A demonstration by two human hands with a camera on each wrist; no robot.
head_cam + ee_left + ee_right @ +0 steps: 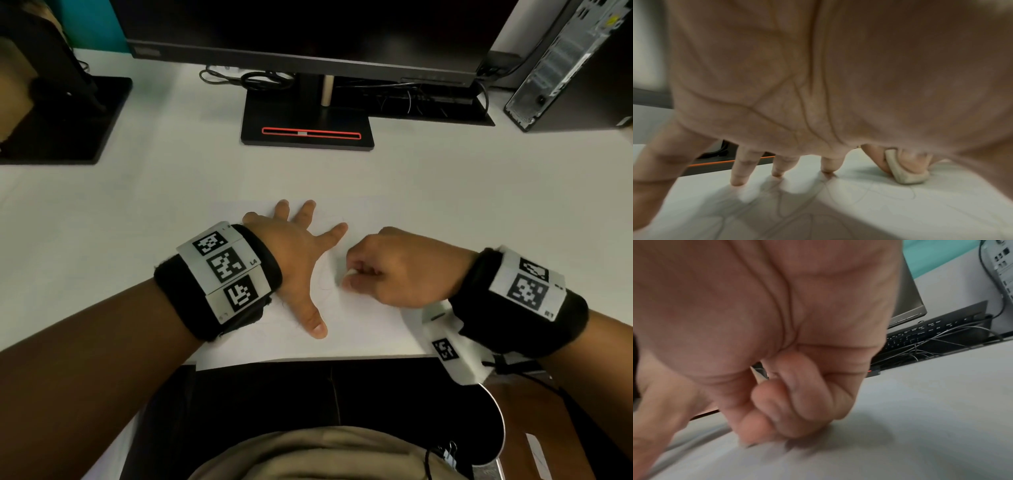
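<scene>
Left hand [294, 260]: fingers spread, palm down, pressed flat on the white sheet of paper [359, 329]. It works as a clamp so the sheet can't creep or buckle under rubbing. Right hand [394, 270]: curled, thumb and fingertips pinching a small off-white wedge-shaped rubber eraser [906, 175], whose bottom edge is on the paper, in the gap between the left hand's index finger and thumb. The grip is low, close to the working end, which likely gives more downforce and less flex. The sheet lies at the near edge of the white desk [171, 192], roughly mid-width, within easy reach of both hands. Faint grey pencil lines [912, 193] cross the paper beside the eraser and around the left hand's fingers. Judged step: erasing, with plenty of lines left. Risk: the clamp covers some lines, so it will probably need repositioning. The right wrist view is blurred, consistent with rubbing. Well apart, along the far edge, are a black monitor stand with a red-outlined slot [308, 130] and a black keyboard [931, 332]. A computer tower [575, 68] stands at the far right corner.
</scene>
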